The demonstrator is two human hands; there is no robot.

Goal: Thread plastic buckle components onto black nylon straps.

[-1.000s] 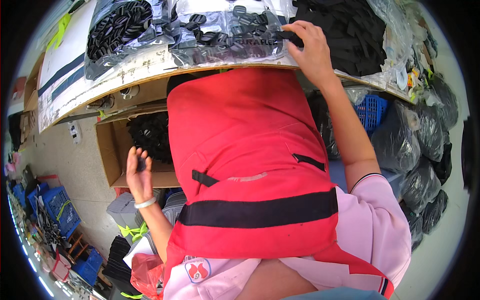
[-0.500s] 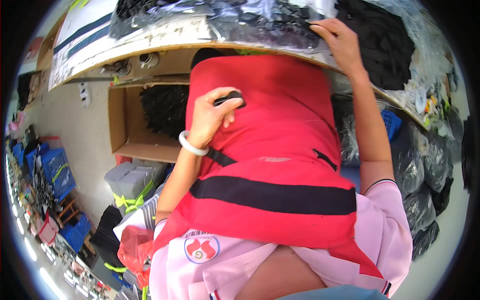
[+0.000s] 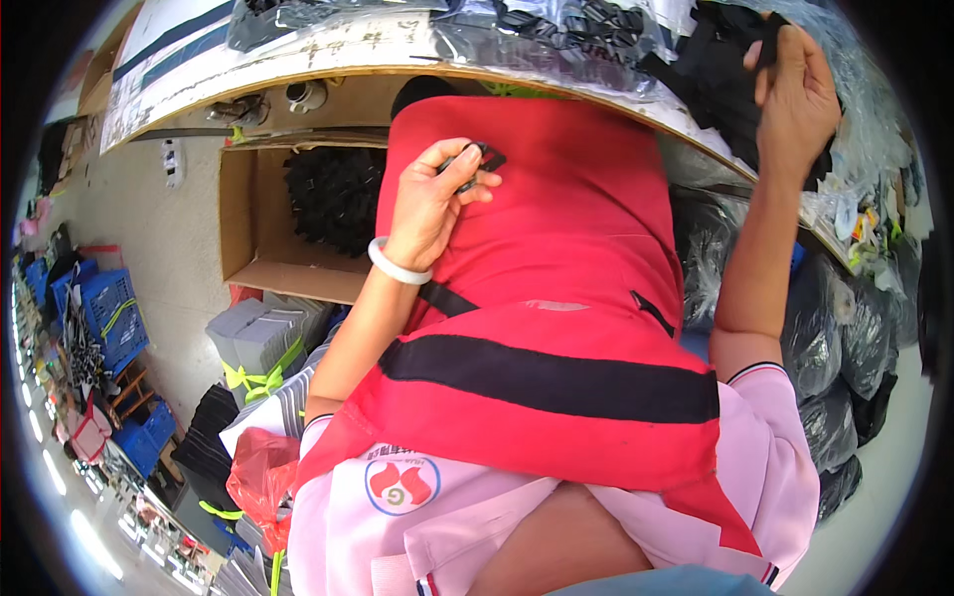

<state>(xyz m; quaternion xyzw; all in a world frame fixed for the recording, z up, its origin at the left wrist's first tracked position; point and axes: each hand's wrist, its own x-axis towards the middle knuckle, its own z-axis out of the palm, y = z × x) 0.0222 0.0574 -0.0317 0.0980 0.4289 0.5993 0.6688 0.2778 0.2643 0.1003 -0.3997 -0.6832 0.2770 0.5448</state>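
Note:
My left hand [image 3: 425, 207] is raised over the red apron [image 3: 556, 199] on my lap. Between its thumb and fingers is a small black plastic piece [image 3: 491, 157] that looks like a buckle. At the table's right part, my right hand [image 3: 803, 104] pinches the end of a black strap [image 3: 771, 40]. Beneath and beside that hand lies a heap of black fabric pieces [image 3: 717, 84]. Left of the heap, small black plastic parts [image 3: 596, 28] lie on clear plastic film.
The table edge [image 3: 328, 83] curves across above my lap. Under it stands a cardboard box [image 3: 238, 214] with black pieces inside. Stacked grey bundles [image 3: 263, 333] and a red plastic bag [image 3: 263, 482] are at my left; filled black bags [image 3: 825, 328] are at my right.
My right hand has moved right from the small plastic parts to the black fabric heap and now grips a strap. My left hand has risen slightly, still holding its black piece.

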